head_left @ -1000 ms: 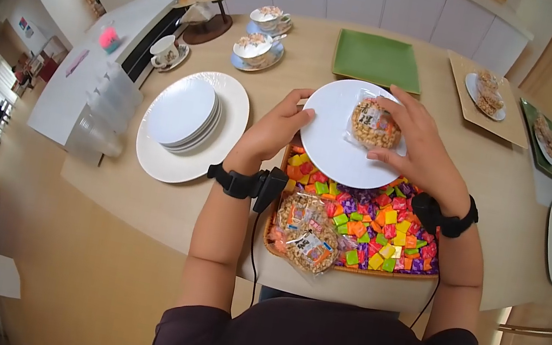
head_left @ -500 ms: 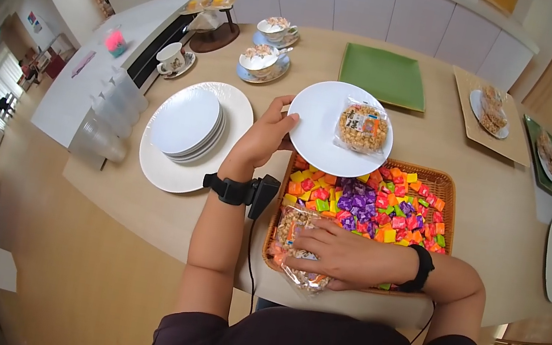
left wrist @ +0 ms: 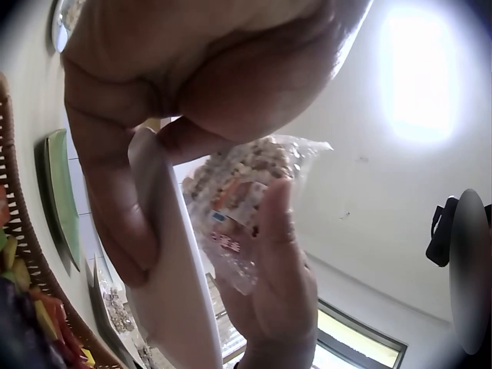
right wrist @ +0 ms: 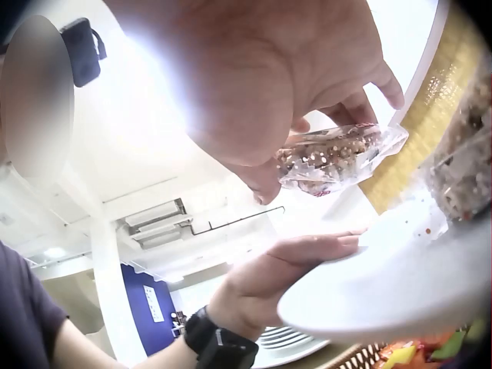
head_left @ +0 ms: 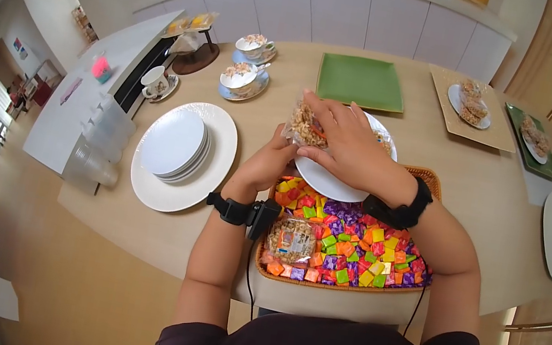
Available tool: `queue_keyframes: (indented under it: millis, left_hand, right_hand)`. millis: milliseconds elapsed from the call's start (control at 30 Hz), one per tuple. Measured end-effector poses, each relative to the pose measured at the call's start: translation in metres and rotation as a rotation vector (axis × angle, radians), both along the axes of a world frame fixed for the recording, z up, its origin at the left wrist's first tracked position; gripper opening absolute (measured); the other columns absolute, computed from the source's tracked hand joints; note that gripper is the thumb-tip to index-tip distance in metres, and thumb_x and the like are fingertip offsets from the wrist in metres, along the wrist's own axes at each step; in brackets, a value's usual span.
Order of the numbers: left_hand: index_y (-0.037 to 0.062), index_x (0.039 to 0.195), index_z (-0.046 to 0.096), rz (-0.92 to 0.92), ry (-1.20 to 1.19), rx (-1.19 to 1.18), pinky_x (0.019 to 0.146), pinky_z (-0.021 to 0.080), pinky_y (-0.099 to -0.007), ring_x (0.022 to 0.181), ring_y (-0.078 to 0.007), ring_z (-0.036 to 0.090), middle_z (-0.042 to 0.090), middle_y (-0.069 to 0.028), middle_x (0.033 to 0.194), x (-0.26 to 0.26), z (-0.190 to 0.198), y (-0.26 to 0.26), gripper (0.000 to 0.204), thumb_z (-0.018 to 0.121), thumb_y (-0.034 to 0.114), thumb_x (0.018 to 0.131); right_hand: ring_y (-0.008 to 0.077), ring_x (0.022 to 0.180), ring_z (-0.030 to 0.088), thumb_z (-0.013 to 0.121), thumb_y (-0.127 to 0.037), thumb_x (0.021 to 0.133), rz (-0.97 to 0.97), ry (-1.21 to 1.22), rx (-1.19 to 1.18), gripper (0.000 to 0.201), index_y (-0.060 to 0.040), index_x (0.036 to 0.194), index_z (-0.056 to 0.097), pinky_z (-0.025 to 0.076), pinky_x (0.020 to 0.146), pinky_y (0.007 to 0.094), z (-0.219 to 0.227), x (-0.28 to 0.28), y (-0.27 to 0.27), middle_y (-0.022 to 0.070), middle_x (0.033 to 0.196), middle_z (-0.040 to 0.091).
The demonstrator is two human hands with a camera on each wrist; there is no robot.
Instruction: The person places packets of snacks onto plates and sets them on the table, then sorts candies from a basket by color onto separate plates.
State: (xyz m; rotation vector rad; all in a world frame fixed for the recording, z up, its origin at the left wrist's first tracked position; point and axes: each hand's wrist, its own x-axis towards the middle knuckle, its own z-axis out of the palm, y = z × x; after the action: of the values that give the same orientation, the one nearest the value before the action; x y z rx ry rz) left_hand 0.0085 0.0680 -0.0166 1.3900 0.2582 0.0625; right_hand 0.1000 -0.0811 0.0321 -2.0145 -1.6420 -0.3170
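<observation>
My left hand (head_left: 266, 165) grips a white plate (head_left: 333, 185) at its left rim, above the basket. In the left wrist view the fingers press under the plate and the thumb lies over its edge. My right hand (head_left: 362, 152) holds a wrapped puffed-grain cake (right wrist: 330, 157) between thumb and fingers, over the plate's left side. Another wrapped cake (right wrist: 465, 165) lies on the plate, mostly covered by the right hand in the head view. Below, the wicker basket (head_left: 430, 179) holds colourful wrapped candies (head_left: 351, 249) and one more wrapped cake (head_left: 291, 240).
A stack of small white plates (head_left: 174, 143) sits on a big oval plate (head_left: 215, 180) at left. Behind are two filled cups (head_left: 239, 77) and a green square plate (head_left: 362, 83). At right, a beige tray (head_left: 500, 134) and a green tray (head_left: 546, 170) bear plated cakes.
My right hand reached down to the basket, took a wrapped cake from its left corner, and lifted it over the plate. The left hand kept hold of the plate. One cake remains in that corner.
</observation>
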Motion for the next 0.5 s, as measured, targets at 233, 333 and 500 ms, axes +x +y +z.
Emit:
queue_keyframes:
  millis: [233,333,500]
  left_hand:
    - [0.0084,0.127,0.022,0.046,-0.064,0.015,0.068,0.054,-0.0313,0.093,-0.0196,0.057,0.048,-0.0116,0.111,0.0,-0.006,0.012,0.041,0.039,0.009,0.089]
    - [0.0084,0.127,0.021,0.08,-0.021,-0.036,0.069,0.053,-0.0307,0.093,-0.019,0.056,0.047,-0.0111,0.113,0.0,-0.003,0.013,0.042,0.039,0.008,0.089]
    - [0.0105,0.129,0.017,0.11,-0.068,-0.042,0.076,0.051,-0.0339,0.098,-0.019,0.053,0.044,-0.0109,0.119,-0.001,-0.003,0.016,0.047,0.041,0.007,0.089]
  right_hand:
    - [0.0313,0.107,0.045,0.065,-0.034,0.073,0.156,-0.042,0.019,0.062,-0.005,0.122,0.041,0.035,0.093,0.0437,0.003,-0.024,-0.024,0.0177,0.114,0.046]
    - [0.0303,0.088,0.051,0.067,-0.032,0.071,0.417,0.052,-0.16,0.046,-0.0014,0.099,0.048,0.042,0.074,0.0395,-0.007,-0.058,-0.04,0.015,0.093,0.049]
    - [0.0355,0.103,0.046,0.068,-0.036,0.069,0.438,-0.179,-0.339,0.059,-0.0017,0.111,0.045,0.041,0.082,0.0412,-0.057,-0.082,-0.05,0.0219,0.116,0.042]
